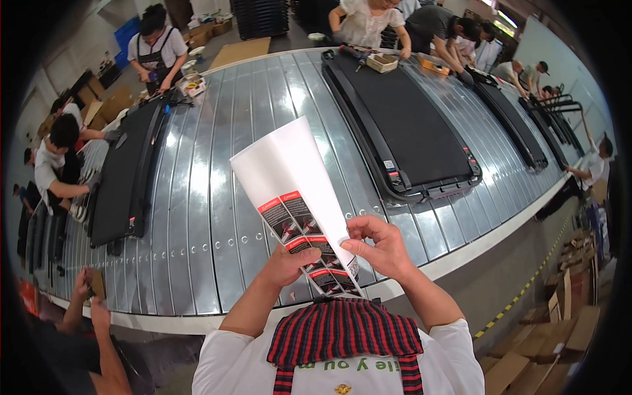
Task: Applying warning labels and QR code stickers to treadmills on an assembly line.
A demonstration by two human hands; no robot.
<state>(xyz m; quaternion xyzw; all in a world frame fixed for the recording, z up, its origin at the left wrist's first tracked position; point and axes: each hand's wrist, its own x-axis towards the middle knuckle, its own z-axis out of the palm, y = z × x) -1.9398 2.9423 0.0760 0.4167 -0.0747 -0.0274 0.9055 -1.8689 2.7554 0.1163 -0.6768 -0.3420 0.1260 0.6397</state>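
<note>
I hold a curled sheet of warning stickers [304, 222] in front of me, over the near edge of the conveyor. Its far part is blank white; red, black and white stickers fill the near part. My left hand [289, 264] is closed on the left side of the sheet, thumb pressed on the printed face and fingers hidden beneath. At the right edge, my right hand [378, 245] pinches the paper between thumb and fingers. Whether a single sticker is lifted there I cannot tell. The nearest black treadmill deck [408, 112] lies ahead to the right, apart from both hands.
A slatted metal conveyor [230, 151] curves across the view. Another black deck [128, 171] lies on the left, with more at far right. Co-workers stand around it; one person's hands [92, 296] are at lower left. Cardboard [553, 336] is stacked at lower right.
</note>
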